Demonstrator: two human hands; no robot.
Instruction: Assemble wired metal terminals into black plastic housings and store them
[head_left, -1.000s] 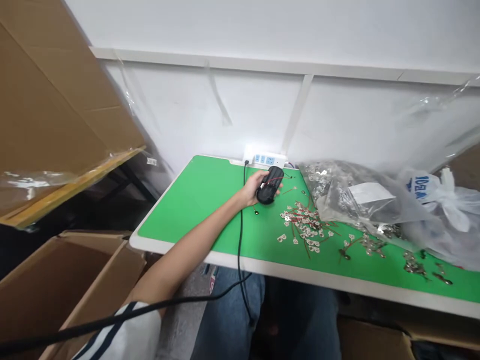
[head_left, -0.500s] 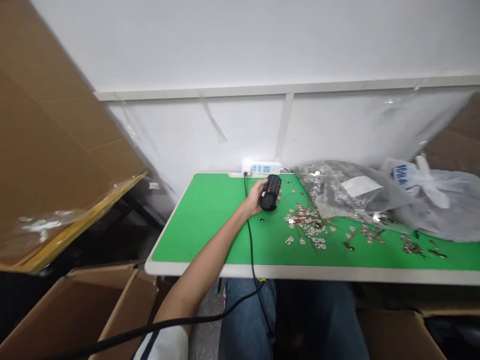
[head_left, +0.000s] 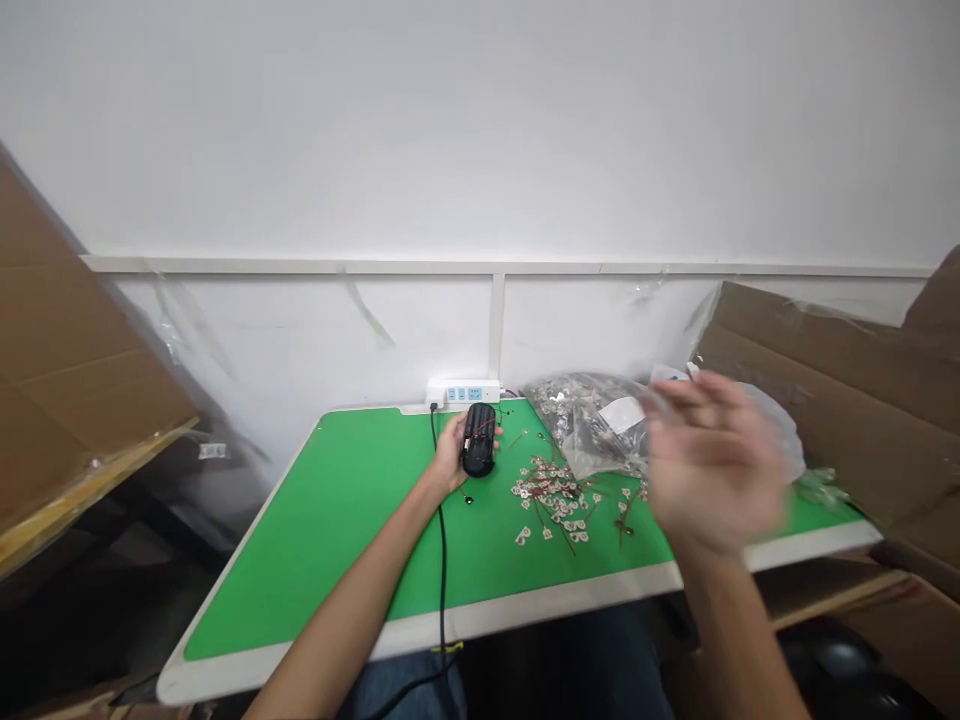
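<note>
While the left hand (head_left: 450, 455) stays clamped around a black wired case (head_left: 478, 440) over the green surface (head_left: 315, 540), the blurred right hand (head_left: 712, 465) hangs open, fingers apart, beside a plastic bag (head_left: 592, 420), past scattered wired metal tabs (head_left: 551, 495).

A small electronics assembly workshop, green-topped workbench (head_left: 315, 540), loose metal terminals (head_left: 551, 495) (many with red leads), bulk plastic bag of parts (head_left: 592, 425), power strip (head_left: 463, 392), cardboard cartons (head_left: 810, 400)
</note>
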